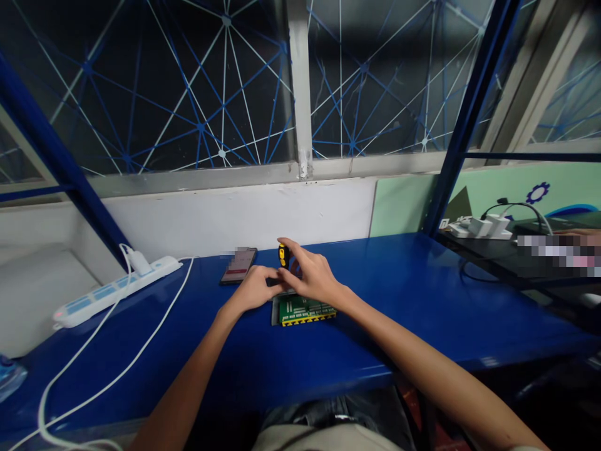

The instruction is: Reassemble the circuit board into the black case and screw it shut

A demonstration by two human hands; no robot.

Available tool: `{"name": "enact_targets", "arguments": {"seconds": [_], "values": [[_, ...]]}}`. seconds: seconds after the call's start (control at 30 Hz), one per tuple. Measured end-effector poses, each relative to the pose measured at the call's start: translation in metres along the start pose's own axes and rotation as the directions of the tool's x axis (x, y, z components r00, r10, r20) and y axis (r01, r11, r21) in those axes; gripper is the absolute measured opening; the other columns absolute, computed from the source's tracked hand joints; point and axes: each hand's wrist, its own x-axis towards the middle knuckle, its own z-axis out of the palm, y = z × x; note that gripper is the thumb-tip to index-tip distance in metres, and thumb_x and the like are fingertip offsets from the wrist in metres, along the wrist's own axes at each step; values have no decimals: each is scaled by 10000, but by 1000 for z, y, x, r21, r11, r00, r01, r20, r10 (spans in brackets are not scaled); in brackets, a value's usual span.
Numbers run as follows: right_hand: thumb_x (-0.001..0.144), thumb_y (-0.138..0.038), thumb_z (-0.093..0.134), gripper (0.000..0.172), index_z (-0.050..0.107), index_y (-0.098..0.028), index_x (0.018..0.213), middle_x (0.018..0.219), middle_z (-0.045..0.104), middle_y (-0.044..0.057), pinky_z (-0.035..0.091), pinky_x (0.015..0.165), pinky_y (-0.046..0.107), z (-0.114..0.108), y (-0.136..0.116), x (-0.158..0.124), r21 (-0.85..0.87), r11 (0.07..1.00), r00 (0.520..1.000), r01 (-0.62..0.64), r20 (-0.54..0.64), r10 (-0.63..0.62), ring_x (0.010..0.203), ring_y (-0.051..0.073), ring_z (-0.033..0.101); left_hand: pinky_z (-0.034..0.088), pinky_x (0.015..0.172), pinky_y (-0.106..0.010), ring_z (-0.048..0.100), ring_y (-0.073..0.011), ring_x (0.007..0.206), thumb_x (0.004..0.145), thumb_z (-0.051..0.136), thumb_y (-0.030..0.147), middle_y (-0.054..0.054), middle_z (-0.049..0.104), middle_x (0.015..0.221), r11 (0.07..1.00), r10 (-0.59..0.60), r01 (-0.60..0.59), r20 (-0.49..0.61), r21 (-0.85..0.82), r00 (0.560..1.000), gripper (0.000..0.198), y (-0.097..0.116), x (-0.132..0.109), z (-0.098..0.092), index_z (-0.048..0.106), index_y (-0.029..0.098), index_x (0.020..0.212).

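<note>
Forearms stretch over the blue table [399,294]. Right hand [312,275] pinches a yellow screwdriver [283,255] upright. Left hand [253,289] is curled beside its tip, can't tell if it's gripping. The circuit board [305,311] lies flat just under the fingers. Looks mid-job, screws too small to judge.

Phone [238,265] scrn blurred; PCB [305,311] part-hidden

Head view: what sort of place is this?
Probably an electronics workbench beside a window: a green circuit board lies on the blue bench, the right hand holds a small yellow-and-black tool by it, and a white power strip sits at the left.
</note>
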Motion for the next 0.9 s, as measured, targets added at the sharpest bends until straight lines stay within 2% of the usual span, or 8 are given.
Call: {"name": "enact_targets", "arguments": {"seconds": [0.2, 0.37, 0.7, 0.9], "values": [[873, -359, 414, 632, 287, -166, 1461, 969, 676, 68, 432, 646, 324, 0, -1, 0, 2, 1000, 1000, 2, 6, -2, 760, 187, 628, 436, 662, -252, 627, -182, 698, 768, 599, 254, -26, 733, 740, 1000, 22, -22, 11, 8, 1000, 188, 0, 0, -1, 735, 129, 732], [878, -361, 412, 639, 276, -169, 1473, 922, 672, 65, 443, 671, 332, -1, -1, -1, -14, 1000, 1000, -1, 19, 1, 786, 201, 621, 433, 667, -258, 631, -185, 701, 786, 576, 250, -27, 732, 748, 998, 50, -51, 37, 23, 998, 199, -1, 0, -1, 725, 128, 738], [880, -343, 400, 635, 273, -161, 1475, 903, 666, 71, 444, 673, 330, -1, -2, 0, -28, 1000, 1000, 7, 26, -6, 781, 204, 609, 447, 691, -253, 634, -189, 729, 762, 622, 259, -24, 745, 782, 1000, -5, 5, 20, -23, 1000, 183, 1, 0, 0, 751, 134, 798], [882, -359, 410, 638, 281, -157, 1473, 946, 667, 73, 427, 632, 320, -1, -2, -1, -10, 1000, 1000, 9, 16, -9, 747, 184, 607, 439, 679, -264, 640, -208, 747, 755, 612, 239, -25, 727, 750, 1000, -5, 5, 31, -1, 1000, 169, 0, 0, 0, 739, 128, 758]]}}
